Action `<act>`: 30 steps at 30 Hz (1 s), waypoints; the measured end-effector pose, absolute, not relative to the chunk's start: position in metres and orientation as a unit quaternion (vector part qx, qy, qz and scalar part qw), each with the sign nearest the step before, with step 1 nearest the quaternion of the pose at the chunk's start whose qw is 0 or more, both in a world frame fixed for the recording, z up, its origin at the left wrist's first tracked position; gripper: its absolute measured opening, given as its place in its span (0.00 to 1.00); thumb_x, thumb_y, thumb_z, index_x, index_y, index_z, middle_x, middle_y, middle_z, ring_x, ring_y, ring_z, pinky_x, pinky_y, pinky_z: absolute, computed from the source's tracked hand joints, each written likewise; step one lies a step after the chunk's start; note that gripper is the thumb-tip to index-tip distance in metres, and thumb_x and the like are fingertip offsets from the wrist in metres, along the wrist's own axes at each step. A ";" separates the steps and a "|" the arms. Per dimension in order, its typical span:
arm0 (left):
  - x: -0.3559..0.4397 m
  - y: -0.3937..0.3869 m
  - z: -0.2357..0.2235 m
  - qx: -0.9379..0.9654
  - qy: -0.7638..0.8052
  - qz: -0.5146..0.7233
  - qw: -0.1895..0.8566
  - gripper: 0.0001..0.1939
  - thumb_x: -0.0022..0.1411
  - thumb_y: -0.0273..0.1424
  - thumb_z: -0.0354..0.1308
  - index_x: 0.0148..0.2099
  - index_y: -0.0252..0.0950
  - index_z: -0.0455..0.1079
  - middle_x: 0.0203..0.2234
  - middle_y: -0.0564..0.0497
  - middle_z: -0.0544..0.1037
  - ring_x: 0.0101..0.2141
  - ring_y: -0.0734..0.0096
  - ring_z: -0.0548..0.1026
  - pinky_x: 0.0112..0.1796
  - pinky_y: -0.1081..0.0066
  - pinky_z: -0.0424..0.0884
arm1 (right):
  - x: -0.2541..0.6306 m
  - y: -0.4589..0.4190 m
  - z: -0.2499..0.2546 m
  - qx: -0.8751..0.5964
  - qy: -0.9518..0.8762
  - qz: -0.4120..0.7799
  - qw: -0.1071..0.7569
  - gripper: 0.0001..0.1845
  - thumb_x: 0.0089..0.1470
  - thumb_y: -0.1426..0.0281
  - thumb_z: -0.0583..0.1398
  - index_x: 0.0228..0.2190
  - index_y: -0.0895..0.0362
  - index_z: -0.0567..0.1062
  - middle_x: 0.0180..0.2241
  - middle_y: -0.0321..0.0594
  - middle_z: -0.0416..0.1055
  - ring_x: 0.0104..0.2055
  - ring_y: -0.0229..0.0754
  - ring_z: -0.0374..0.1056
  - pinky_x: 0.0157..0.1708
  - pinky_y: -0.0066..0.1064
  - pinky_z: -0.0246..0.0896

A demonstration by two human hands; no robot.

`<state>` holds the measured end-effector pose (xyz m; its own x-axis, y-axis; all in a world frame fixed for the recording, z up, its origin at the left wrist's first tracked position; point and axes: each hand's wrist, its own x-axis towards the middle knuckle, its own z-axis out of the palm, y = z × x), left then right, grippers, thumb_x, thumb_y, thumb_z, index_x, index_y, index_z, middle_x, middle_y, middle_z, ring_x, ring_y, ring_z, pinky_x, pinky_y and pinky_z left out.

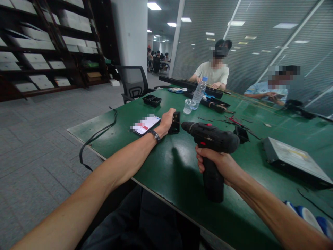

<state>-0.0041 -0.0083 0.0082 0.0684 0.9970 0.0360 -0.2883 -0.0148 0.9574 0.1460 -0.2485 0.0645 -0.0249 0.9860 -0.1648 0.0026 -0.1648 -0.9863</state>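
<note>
My right hand (214,158) is wrapped round the grip of a black cordless drill (212,135), held above the table with its chuck pointing left. My left hand (167,121) grips the left side of a small black box (176,126) standing on the green table; some of its fingers are hidden. The drill's tip is close to the box's open side, and I cannot tell whether they touch. Beside my left wrist lies a phone (145,125) with its screen lit.
A clear plastic cup (189,107) and a water bottle (199,93) stand beyond the drill. Small black boxes (152,100) sit at the back left. A flat metal case (296,159) lies at the right, with gloves (307,215) nearer me. Two people sit across the table.
</note>
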 end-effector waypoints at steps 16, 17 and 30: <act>-0.005 -0.006 0.006 0.449 0.396 0.556 0.576 0.18 0.71 0.44 0.62 0.31 0.42 0.66 0.26 0.54 0.70 0.30 0.67 0.66 0.33 0.66 0.63 | 0.146 -0.248 0.065 -0.532 -0.467 0.543 0.452 0.19 0.50 0.59 0.77 0.31 0.56 0.76 0.25 0.33 0.72 0.22 0.38 0.70 0.25 0.29 0.70; -0.005 -0.006 0.006 0.448 0.394 0.557 0.578 0.18 0.71 0.44 0.62 0.31 0.42 0.66 0.26 0.55 0.70 0.30 0.67 0.66 0.33 0.66 0.63 | 0.146 -0.248 0.065 -0.531 -0.468 0.543 0.453 0.19 0.50 0.60 0.77 0.32 0.56 0.76 0.25 0.33 0.72 0.23 0.38 0.71 0.25 0.29 0.70; -0.004 -0.007 0.008 0.447 0.409 0.552 0.573 0.17 0.72 0.44 0.61 0.31 0.42 0.68 0.26 0.53 0.72 0.30 0.65 0.68 0.33 0.66 0.64 | 0.146 -0.248 0.064 -0.526 -0.462 0.553 0.452 0.22 0.49 0.57 0.79 0.31 0.57 0.76 0.25 0.32 0.72 0.22 0.37 0.70 0.24 0.28 0.70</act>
<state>-0.0043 -0.0067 0.0075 0.0565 0.9981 0.0244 -0.2661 -0.0085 0.9639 0.1460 -0.2477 0.0636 -0.0382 0.9856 -0.1649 -0.0133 -0.1655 -0.9861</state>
